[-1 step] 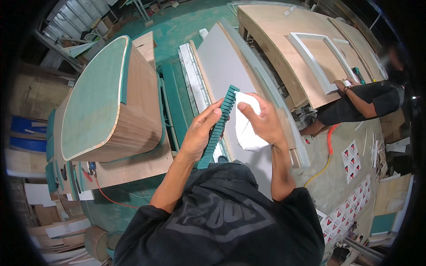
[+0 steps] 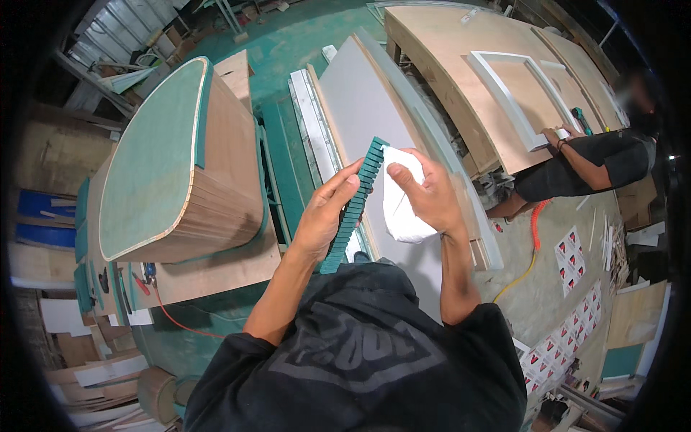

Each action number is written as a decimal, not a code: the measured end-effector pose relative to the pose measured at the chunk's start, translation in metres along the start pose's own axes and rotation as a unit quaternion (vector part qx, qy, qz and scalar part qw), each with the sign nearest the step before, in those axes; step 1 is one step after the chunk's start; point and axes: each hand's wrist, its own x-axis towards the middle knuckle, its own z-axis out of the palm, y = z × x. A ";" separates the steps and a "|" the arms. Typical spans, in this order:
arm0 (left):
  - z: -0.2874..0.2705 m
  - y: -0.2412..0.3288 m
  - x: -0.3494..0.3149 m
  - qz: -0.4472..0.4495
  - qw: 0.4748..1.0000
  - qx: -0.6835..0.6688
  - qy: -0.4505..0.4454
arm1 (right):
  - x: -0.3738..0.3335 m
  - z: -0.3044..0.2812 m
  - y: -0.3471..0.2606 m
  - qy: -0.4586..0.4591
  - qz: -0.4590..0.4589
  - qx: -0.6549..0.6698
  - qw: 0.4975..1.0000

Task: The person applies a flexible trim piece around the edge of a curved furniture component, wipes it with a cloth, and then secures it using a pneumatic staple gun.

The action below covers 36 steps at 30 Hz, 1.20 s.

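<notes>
"How are the 2 arms set?"
"Both reach forward, bare. The left forearm (image 2: 281,291) slants up and inward; the right forearm (image 2: 455,273) stands nearly upright."
"And the left hand (image 2: 320,216)?"
"In a grasp, its thumb (image 2: 347,191) and fingers pointing up to the right."
"The right hand (image 2: 433,198)?"
"Slightly higher, its thumb (image 2: 403,180) angled up to the left across the front, its other fingers partly hidden behind, gripping. The 2 hands are apart, facing each other."
</notes>
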 end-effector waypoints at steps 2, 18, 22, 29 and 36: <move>-0.002 -0.001 -0.004 -0.004 1.000 0.001 0.003 | -0.002 0.002 -0.001 0.006 0.006 -0.002 1.000; -0.001 -0.010 -0.012 0.010 1.000 -0.017 0.009 | -0.016 0.016 0.000 0.030 -0.002 -0.074 0.997; 0.001 -0.009 -0.013 0.006 1.000 -0.027 0.009 | -0.022 0.020 -0.001 0.024 -0.010 -0.086 0.996; 0.002 -0.009 -0.013 0.016 0.999 -0.042 0.004 | -0.034 0.027 -0.001 0.014 -0.029 -0.087 0.996; 0.009 -0.011 -0.011 0.036 0.998 -0.038 0.026 | -0.034 0.026 0.011 0.018 -0.050 -0.158 0.986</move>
